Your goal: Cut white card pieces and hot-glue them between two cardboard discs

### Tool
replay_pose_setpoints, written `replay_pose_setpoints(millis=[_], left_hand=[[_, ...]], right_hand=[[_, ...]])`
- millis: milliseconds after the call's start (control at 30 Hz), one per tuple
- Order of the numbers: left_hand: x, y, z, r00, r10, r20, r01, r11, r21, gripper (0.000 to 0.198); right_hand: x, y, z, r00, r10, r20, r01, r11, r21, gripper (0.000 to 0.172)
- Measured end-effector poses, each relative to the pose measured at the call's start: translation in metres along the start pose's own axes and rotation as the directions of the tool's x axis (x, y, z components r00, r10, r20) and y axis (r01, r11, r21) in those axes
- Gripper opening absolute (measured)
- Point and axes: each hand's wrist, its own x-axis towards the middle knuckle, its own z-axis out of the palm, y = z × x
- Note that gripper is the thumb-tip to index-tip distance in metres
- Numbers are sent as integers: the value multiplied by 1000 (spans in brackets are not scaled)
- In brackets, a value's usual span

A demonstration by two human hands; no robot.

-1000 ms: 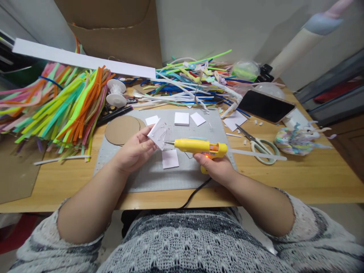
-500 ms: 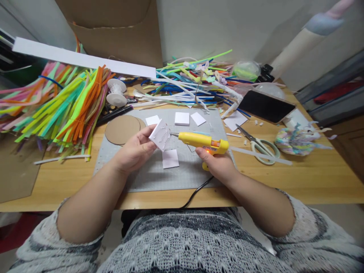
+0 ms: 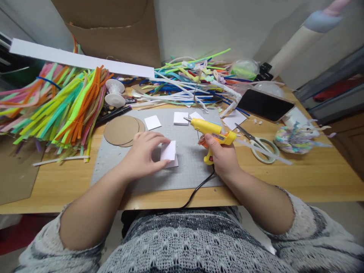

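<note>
Pinching a white square (image 3: 168, 149) between the thumb and fingers of the left hand (image 3: 143, 153), tilted over the middle of the grey mat (image 3: 159, 182). Have a second square (image 3: 174, 164) just under it on the mat, partly covered; cannot tell whether touching. Gripping a yellow glue gun (image 3: 205, 126) in the right hand (image 3: 226, 157), fingers wrapped around the handle, above the mat's right part, with the nozzle pointing left. Have its black cord (image 3: 201, 185) running over the mat's near edge and a pale glue stick (image 3: 277, 157) jutting past the right edge. See a lone white card (image 3: 152, 122) and a thicker white block (image 3: 179, 117) towards the mat's far edge, and overlapping cardboard discs (image 3: 121, 130) on its left part. To the mat's right, on the bench (image 3: 321, 178), have scissors (image 3: 254, 139) and, farther off, a dark-screened phone (image 3: 265, 105). Beyond the mat, see loose pipe cleaners (image 3: 182, 86).
</note>
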Motion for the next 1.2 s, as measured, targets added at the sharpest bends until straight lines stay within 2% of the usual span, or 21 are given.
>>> replay_pose_setpoints(millis=[100, 300, 667, 1200], left_hand=[[0, 12, 7, 1000, -28, -1, 28, 980, 197, 42], [-3, 17, 13, 997, -70, 32, 56, 948, 313, 39], [-1, 15, 20, 993, -64, 100, 30, 948, 316, 40], [-1, 13, 22, 992, -45, 116, 9, 954, 300, 39]], right_hand=[[1, 0, 1, 1000, 21, -4, -21, 1000, 20, 31], [0, -1, 2, 998, 60, 23, -61, 998, 35, 31], [1, 3, 4, 978, 209, 17, -210, 974, 86, 35], [1, 2, 3, 978, 206, 30, -207, 978, 12, 36]])
